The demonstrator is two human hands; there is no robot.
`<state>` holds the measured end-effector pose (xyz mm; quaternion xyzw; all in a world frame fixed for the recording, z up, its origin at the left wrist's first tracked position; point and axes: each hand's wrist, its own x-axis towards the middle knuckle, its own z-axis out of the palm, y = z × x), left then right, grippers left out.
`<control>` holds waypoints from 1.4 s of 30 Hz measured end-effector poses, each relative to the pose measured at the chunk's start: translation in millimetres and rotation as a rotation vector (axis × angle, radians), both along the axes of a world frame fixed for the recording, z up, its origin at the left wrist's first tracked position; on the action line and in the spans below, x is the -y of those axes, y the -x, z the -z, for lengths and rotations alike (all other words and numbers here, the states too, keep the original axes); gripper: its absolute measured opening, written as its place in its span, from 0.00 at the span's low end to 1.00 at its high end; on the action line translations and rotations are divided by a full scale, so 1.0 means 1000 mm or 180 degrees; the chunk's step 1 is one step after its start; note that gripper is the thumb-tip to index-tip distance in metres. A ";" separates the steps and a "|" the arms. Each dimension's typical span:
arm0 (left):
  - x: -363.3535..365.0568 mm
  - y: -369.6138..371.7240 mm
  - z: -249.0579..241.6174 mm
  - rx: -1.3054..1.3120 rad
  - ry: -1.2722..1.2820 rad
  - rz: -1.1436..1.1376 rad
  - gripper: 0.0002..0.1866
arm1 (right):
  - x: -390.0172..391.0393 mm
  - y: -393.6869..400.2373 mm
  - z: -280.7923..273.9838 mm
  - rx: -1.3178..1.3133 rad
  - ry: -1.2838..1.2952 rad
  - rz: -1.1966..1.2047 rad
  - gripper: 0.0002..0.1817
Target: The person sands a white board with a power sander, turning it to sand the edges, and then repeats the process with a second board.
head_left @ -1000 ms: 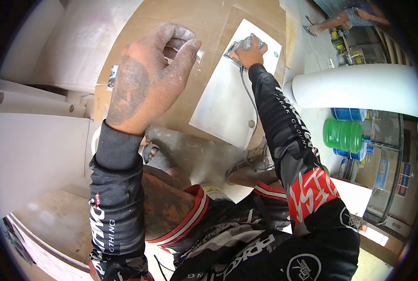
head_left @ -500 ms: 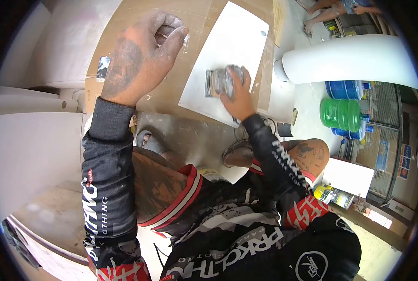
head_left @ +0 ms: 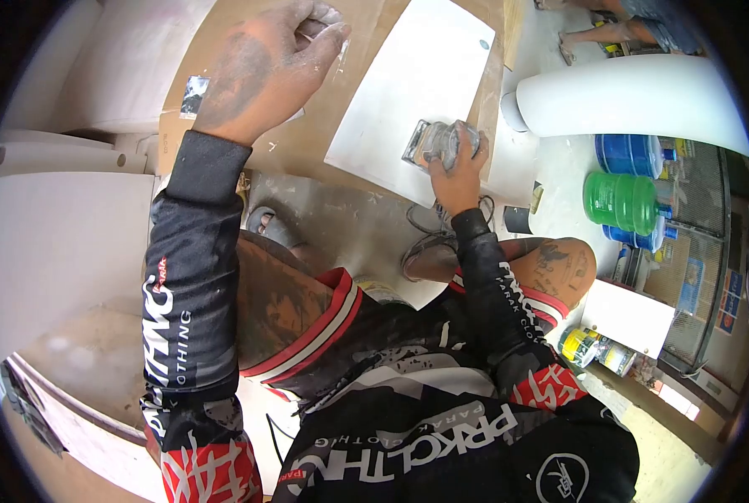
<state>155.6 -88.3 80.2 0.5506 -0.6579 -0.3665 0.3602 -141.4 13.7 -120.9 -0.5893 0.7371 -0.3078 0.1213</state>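
Observation:
My right hand (head_left: 460,178) is wrapped over the top of a dusty palm sander (head_left: 438,144). The sander sits on a white panel (head_left: 404,84), close to its lower right edge. A round mark shows near the panel's top right corner. My left hand (head_left: 278,67), whitened with dust at the fingers, is curled into a loose fist left of the panel, above the brown cardboard (head_left: 307,147). No object shows in its fingers. A dark cord (head_left: 425,220) hangs below the panel near my right wrist.
To the right lie a big white cylinder (head_left: 634,96), blue water bottles (head_left: 630,155), a green bottle (head_left: 619,203) and a metal mesh rack (head_left: 699,210). Paint cans (head_left: 596,348) stand near my knee. Another person's legs (head_left: 601,33) show at top right. White boards (head_left: 64,218) stand left.
The sander and my right hand have moved right and slightly down across the panel. My left hand stays curled, a little higher in view as the camera shifts.

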 end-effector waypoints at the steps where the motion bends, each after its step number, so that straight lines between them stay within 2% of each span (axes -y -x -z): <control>1: 0.003 -0.001 0.007 -0.0029 0.0249 0.0101 0.12 | -0.004 -0.004 0.002 -0.0185 0.0038 -0.0130 0.42; 2: 0.009 0.000 0.011 -0.0019 0.0235 0.0081 0.12 | -0.007 -0.008 0.003 -0.0367 0.0068 -0.0262 0.42; 4: 0.012 0.000 0.016 0.0246 0.0807 0.0206 0.13 | -0.014 -0.018 -0.006 -0.0259 0.0026 -0.0499 0.42; 5: 0.012 0.000 0.018 0.0256 0.0793 0.0195 0.13 | -0.016 -0.022 -0.009 -0.0159 0.0001 -0.0701 0.42; 8: 0.009 0.001 0.021 0.0211 0.1145 0.0319 0.13 | -0.008 -0.026 -0.006 -0.0086 0.0225 -0.0791 0.40; 10: 0.011 0.001 0.017 -0.0053 0.0429 0.0269 0.13 | -0.003 -0.030 -0.006 0.0051 0.0159 -0.0667 0.40; 12: 0.012 -0.001 0.020 0.0205 0.0505 0.0260 0.13 | -0.005 -0.031 -0.008 0.0183 0.0111 -0.0554 0.40; 14: 0.015 -0.005 0.018 0.0472 0.0588 0.0239 0.13 | -0.021 -0.027 -0.012 -0.0239 -0.0045 -0.0742 0.41; 18: 0.005 0.000 -0.008 0.0309 -0.0125 0.0091 0.13 | -0.049 -0.017 -0.018 -0.0139 -0.0364 -0.0619 0.41; 20: 0.004 0.000 -0.008 0.0212 -0.0401 -0.0069 0.13 | -0.058 -0.010 -0.009 -0.0107 -0.0194 -0.0238 0.42; 23: 0.007 -0.004 -0.001 0.0166 0.0091 0.0108 0.12 | -0.061 -0.017 -0.012 -0.0127 -0.0223 -0.0027 0.42; 25: 0.009 -0.003 0.001 0.0526 0.0593 0.0204 0.11 | -0.059 -0.024 -0.012 -0.0188 -0.0219 -0.0167 0.43; 30: 0.013 0.003 0.010 0.0385 0.0832 0.0305 0.11 | -0.037 -0.073 -0.016 -0.0230 -0.0151 -0.0478 0.43; 31: 0.014 0.005 0.010 0.0434 0.0937 0.0312 0.11 | -0.029 -0.085 -0.021 0.0023 -0.0277 -0.0533 0.42; 32: 0.012 0.007 0.008 0.0444 0.0947 0.0344 0.11 | -0.022 -0.096 -0.023 0.0272 -0.0398 -0.0582 0.42; 34: 0.008 0.012 0.002 0.0113 -0.0141 0.0242 0.12 | -0.007 -0.114 -0.017 0.0301 -0.0275 -0.0618 0.42; 35: 0.012 0.010 0.012 0.0100 -0.0132 0.0303 0.12 | -0.002 -0.118 -0.015 0.0313 -0.0167 -0.0687 0.42; 37: 0.022 -0.003 0.037 0.0523 0.0749 0.0472 0.18 | 0.006 -0.127 -0.017 0.0254 -0.0290 -0.0700 0.42; 42: 0.021 -0.006 0.046 0.0472 0.0789 0.0433 0.19 | -0.015 -0.110 -0.025 0.0117 -0.0440 -0.0744 0.42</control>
